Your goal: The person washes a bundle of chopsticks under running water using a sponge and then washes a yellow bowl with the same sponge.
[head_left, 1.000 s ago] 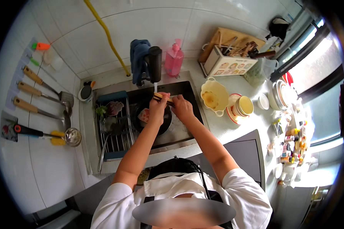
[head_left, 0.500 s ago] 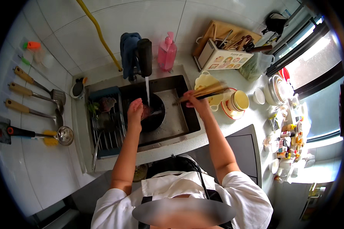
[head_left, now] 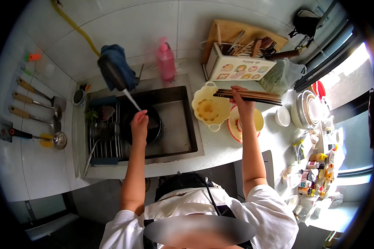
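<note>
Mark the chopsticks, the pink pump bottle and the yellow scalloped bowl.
Chopsticks [head_left: 259, 96], head view: right part of the shafts.
Pink pump bottle [head_left: 166, 64], head view: middle of the body.
Yellow scalloped bowl [head_left: 211, 93], head view: far inner wall.

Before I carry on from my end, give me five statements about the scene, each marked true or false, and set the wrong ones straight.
1. The right hand holds a bundle of chopsticks. True.
2. No water is running. False: a stream pours from the black tap.
3. The left hand is above the sink, over the black pan. True.
4. A pump bottle stands inside the sink. False: the pink pump bottle stands behind the sink, near the wall.
5. The yellow scalloped bowl sits on the counter, to the right of the sink. True.
</note>
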{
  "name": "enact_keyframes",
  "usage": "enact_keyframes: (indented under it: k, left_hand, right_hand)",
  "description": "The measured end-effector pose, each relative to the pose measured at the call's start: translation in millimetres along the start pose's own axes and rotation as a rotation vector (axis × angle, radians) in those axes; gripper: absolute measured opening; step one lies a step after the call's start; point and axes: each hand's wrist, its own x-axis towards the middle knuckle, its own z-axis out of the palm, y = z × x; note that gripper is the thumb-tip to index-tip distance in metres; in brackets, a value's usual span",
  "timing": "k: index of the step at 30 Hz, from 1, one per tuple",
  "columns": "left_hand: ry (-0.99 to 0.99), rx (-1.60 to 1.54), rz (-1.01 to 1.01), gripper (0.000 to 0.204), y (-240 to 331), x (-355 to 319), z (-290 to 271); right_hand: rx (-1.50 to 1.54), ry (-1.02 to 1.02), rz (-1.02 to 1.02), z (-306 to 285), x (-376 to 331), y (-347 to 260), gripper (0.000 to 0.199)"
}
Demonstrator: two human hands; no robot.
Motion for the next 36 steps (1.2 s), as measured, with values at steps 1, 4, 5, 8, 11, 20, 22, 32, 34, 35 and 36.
enact_keyframes:
  k: [1, 4, 5, 8, 11, 20, 22, 32, 34, 35, 36]
  left_hand:
    - [0.01, 0.031, 0.024, 0.021, 2, -2, 12]
    - [-0.042, 0.045, 0.043, 0.02, 10, -8, 50]
    - [-0.058, 0.046, 0.051, 0.02, 10, -9, 59]
    - [-0.087, 0.039, 0.027, 0.02, 10, -15, 80]
    - [-0.059, 0.033, 0.046, 0.02, 7, -20, 88]
    - [0.059, 0.1, 0.064, 0.019, 15, -30, 67]
    - [0.09, 0.088, 0.046, 0.019, 17, -33, 61]
    - [0.049, 0.049, -0.003, 0.018, 19, -35, 68]
    - [0.04, 0.031, 0.01, 0.018, 16, -39, 66]
    - [0.038, 0.017, 0.025, 0.018, 12, -37, 64]
    - [0.041, 0.004, 0.038, 0.018, 7, -38, 60]
  right_hand:
    - [0.024, 0.028, -0.041, -9, 7, 0, 0.014]
    - [0.07, 0.079, -0.181, -24, 39, -5, 0.017]
    - [0.08, 0.088, -0.241, -25, 50, -9, 0.018]
    - [0.007, 0.079, -0.415, -22, 87, -23, 0.017]
    - [-0.16, 0.081, -0.516, -7, 132, -24, 0.018]
    - [-0.782, 0.238, -0.417, 22, 187, -27, 0.044]
    - [-0.751, 0.177, -0.398, 21, 180, -37, 0.046]
    - [-0.577, 0.104, -0.615, 13, 154, -23, 0.038]
    - [-0.509, 0.121, -0.62, 9, 144, -19, 0.042]
    - [-0.453, 0.11, -0.578, 7, 137, -19, 0.039]
    - [-0.4, 0.107, -0.522, 10, 122, -21, 0.038]
